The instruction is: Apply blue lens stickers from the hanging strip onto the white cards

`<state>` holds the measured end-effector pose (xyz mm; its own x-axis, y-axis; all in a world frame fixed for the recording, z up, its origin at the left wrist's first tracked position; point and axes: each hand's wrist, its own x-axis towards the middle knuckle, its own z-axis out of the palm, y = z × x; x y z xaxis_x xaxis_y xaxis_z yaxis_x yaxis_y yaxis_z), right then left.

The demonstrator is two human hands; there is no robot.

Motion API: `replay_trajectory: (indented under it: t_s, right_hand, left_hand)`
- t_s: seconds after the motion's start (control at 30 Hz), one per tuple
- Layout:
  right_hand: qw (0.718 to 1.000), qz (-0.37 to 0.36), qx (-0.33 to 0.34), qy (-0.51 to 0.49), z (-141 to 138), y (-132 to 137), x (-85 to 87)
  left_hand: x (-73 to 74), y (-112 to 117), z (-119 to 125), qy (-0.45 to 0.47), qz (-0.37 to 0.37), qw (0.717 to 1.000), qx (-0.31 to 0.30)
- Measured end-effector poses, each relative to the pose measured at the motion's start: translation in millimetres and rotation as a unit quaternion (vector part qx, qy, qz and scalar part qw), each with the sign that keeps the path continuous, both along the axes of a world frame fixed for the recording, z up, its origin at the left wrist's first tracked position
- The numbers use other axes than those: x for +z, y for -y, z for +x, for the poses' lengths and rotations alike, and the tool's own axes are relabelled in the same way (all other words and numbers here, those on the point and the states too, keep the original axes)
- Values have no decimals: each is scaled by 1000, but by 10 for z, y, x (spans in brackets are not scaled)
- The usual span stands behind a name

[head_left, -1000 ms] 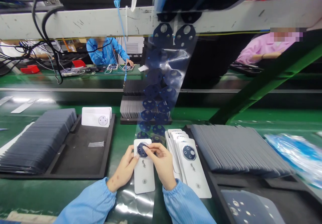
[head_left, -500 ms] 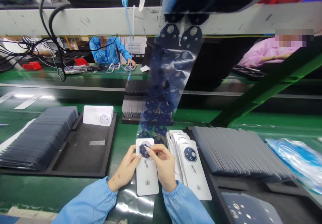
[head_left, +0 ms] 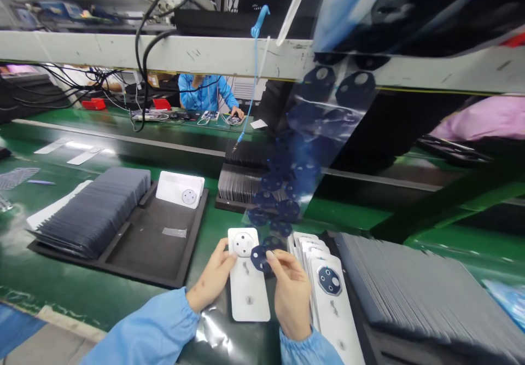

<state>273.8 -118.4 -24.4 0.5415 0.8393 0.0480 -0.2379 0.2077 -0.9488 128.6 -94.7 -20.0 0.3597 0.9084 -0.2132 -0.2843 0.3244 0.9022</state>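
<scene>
A white card-like back cover lies on the green bench in front of me. My left hand rests at its left edge, thumb on the upper corner beside the round camera recess. My right hand pinches a dark blue round film with holes, lifted just right of the recess. A long clear strip carrying several more blue round films hangs down from above to the cover.
A fanned stack of white covers lies right of my hands, beside rows of dark sheets. At left, a black tray holds dark sheets and white covers. A person in blue works at the far bench.
The blue film that sat over the cover's camera recess is now peeled off and held to the right in my right hand. The view has shifted, so everything sits further right.
</scene>
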Motion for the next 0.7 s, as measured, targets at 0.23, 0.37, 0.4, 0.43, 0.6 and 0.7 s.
replay_trajectory:
  t_s: [0.23, 0.37, 0.4, 0.43, 0.6, 0.7]
  right_hand:
    - [998, -7, 41, 56, -37, 11, -74]
    - [995, -4, 44, 95, -42, 12, -65]
    - [994, -4, 43, 98, -43, 11, -58]
    - [994, -4, 44, 100, -44, 10, -51]
    - [993, 0, 40, 115, -54, 18, -42]
    - [992, 2, 43, 120, -61, 27, -39]
  left_hand:
    - [51, 70, -4, -34, 54, 996, -63]
    - [72, 81, -3, -35, 61, 994, -80]
    - [76, 83, -3, -34, 62, 994, -81]
    - [78, 85, -3, -34, 62, 994, -82]
    - [73, 100, -11, -33, 61, 994, -89]
    - [72, 102, -17, -36, 60, 994, -88]
